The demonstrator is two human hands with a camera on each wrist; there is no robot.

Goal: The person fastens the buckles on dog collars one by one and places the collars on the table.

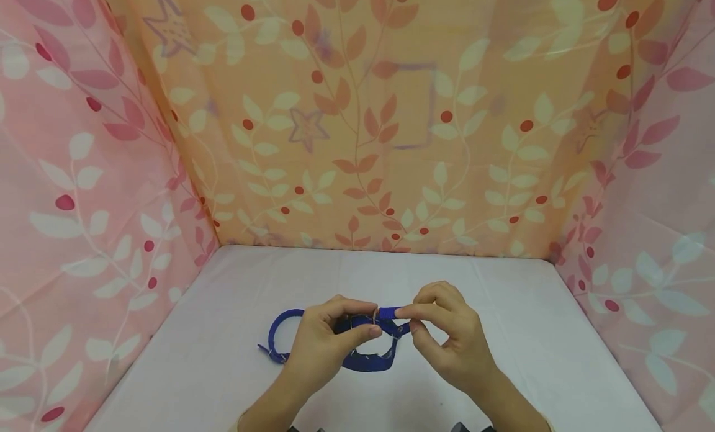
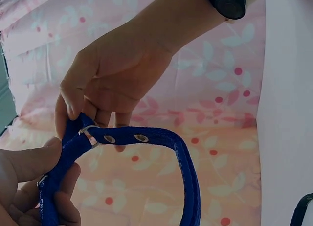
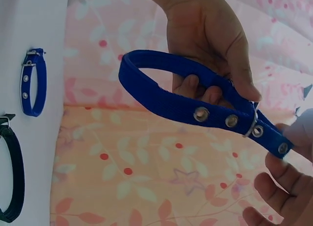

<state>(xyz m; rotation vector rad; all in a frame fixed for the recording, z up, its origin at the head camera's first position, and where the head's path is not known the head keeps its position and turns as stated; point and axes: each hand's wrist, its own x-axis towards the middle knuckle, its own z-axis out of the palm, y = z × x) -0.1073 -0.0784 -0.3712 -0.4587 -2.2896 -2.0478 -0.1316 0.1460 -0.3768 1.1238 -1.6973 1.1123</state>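
Note:
A blue pet collar (image 3: 161,101) with metal eyelets is held up between the two hands, bent into a loop. My left hand (image 1: 326,333) grips the band beside the metal buckle (image 3: 252,121), thumb and forefinger close to it. The strap's tip passes through the buckle and points right. My right hand (image 1: 455,329) pinches this strap end (image 1: 388,313) between thumb and forefinger. In the left wrist view, two eyelets show on the band, beside the buckle. Part of the loop is hidden behind the left fingers.
A second blue collar (image 3: 40,89), buckled into a loop, lies on the white table (image 1: 503,376). Near it lies a black collar (image 3: 17,172), partly cut off by the frame. Floral curtains (image 1: 357,109) enclose the table at the back and sides.

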